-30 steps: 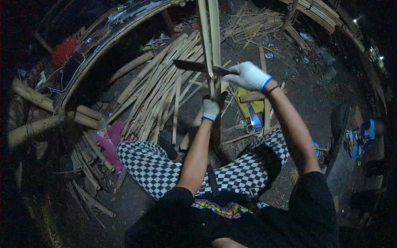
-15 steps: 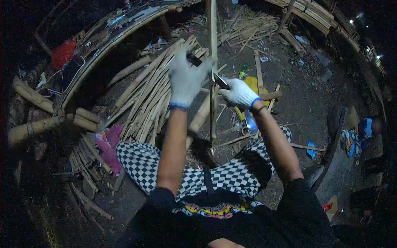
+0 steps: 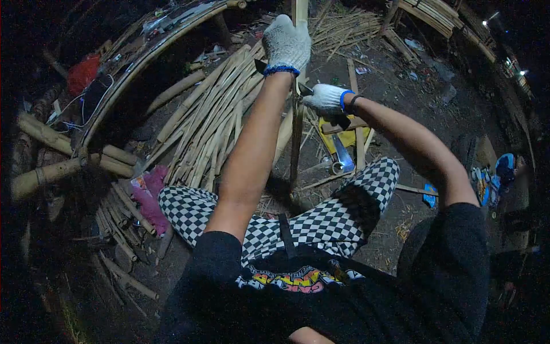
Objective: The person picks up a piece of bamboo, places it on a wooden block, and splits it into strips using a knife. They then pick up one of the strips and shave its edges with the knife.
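Observation:
An upright length of split bamboo stands in front of me between my knees, pale at its top. My left hand, in a white knit glove with a blue cuff, is closed around its upper part. Lower and to the right, my right hand, also gloved, grips a dark-bladed knife. The blade meets the bamboo just below my left hand. A dark tip showing left of my left wrist looks like the blade's far end. The knife's handle is hidden in my right glove.
A large pile of bamboo strips lies to the left, with more strips farther back. A yellow item and a shiny metal blade lie beyond my right knee. A curved bamboo rail runs along the left.
My left hand has moved up and right from beside the bamboo and closed around its upper part. My right hand and the knife have moved slightly higher.

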Demonstrator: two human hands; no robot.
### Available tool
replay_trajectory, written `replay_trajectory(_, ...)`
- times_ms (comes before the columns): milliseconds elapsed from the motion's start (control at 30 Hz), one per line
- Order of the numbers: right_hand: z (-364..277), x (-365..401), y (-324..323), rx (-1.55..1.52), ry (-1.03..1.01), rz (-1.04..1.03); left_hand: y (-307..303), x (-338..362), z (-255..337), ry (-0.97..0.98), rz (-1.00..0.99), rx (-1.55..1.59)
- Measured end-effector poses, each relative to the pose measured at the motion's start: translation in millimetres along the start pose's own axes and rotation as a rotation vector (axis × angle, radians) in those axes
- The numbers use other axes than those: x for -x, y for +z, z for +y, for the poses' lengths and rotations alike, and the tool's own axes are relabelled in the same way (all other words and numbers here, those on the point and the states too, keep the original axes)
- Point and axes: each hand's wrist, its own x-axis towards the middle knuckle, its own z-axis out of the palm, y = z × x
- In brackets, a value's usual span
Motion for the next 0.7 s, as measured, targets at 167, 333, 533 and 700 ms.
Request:
replay_trajectory(167, 25.5, -7.0, -12.1, 0.285, -0.121, 0.107, 18.5, 2.3, 14.3, 0.074, 0.076, 0.088)
replay_trajectory(333, 32.0, 0.0, -14.9, 0.596, -0.295, 0.222, 26.1, 3.2, 29.0, -0.063, 0.013, 0.187)
replay_trajectory(533, 32.2, -26.8, 0.3, 0.604, -0.279, 0.393, 13.8, -5.6, 21.8, -0.217, 0.052, 0.151)
replay_trajectory(700, 5.1, -33.8, -0.2, 0.561, -0.281, 0.406, 0.4, -18.6, -7.4, -0.331, -0.003, 0.196)
